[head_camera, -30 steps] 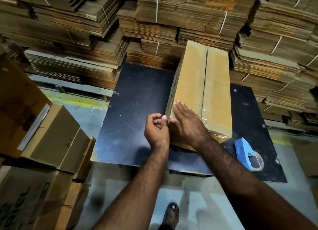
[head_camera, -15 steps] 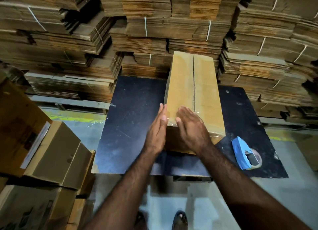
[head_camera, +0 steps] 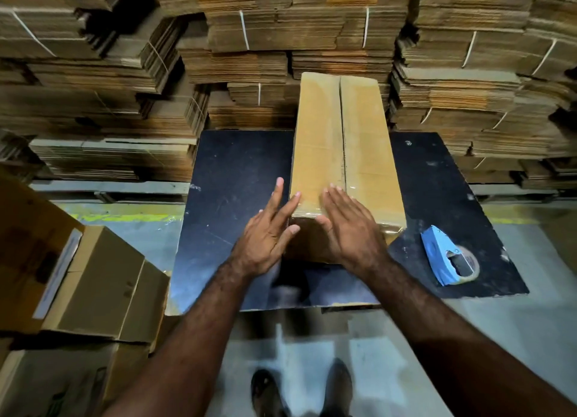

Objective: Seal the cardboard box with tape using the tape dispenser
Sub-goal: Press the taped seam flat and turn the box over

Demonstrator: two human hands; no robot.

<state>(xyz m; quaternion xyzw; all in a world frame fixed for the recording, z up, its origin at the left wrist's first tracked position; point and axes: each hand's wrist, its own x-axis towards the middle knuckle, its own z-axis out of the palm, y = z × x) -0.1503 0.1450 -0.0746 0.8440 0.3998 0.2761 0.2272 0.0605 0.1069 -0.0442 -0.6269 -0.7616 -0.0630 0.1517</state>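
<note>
Cardboard box (head_camera: 343, 154) lies lengthwise, pointing away.

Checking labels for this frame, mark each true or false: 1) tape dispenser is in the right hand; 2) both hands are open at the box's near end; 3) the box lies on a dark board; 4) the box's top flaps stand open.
1. False. The blue tape dispenser lies on the dark board, right of the cardboard box; no hand holds it.
2. True. The left hand and right hand are both flat-fingered at the near end.
3. True.
4. False. The flaps are closed, meeting at a centre seam.
</note>
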